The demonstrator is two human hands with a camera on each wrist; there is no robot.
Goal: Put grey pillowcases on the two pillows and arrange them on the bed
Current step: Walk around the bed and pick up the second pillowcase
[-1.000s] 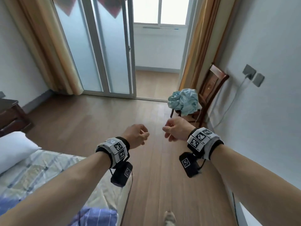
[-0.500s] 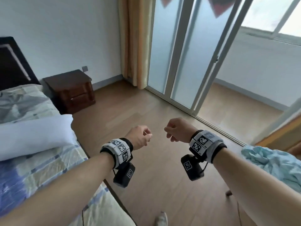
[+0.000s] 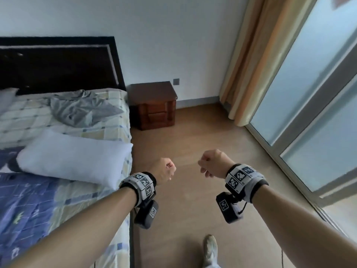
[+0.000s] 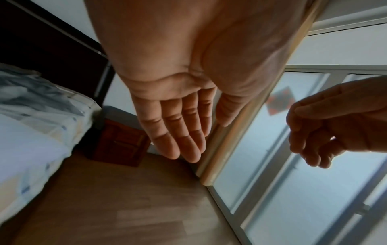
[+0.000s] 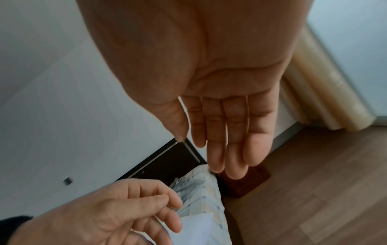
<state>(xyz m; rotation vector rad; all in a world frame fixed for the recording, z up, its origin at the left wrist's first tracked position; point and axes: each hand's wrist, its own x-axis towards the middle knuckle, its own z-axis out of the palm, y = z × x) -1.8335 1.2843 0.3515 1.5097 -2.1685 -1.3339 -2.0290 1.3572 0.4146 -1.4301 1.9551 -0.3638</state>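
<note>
bedroom floor beneath left hand (image 3: 164, 171) and right hand (image 3: 213, 163), both loosely curled, empty, beside bed (image 3: 108, 132)

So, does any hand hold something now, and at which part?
Nothing is held. The left hand and the right hand hang loosely curled over the floor, away from the white pillow and grey pillowcase.

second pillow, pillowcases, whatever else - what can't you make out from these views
- Second pillow: the head view shows one bare white pillow; a grey edge at the frame's left side is cut off, so I can't identify it.
- Crumpled grey fabric by the headboard: bunched up, so one pillowcase or two is unclear.
- Bed: its left part lies outside the frame in every view.
- Wrist views: bedding blurred, mostly behind the left hand and right hand.
</note>
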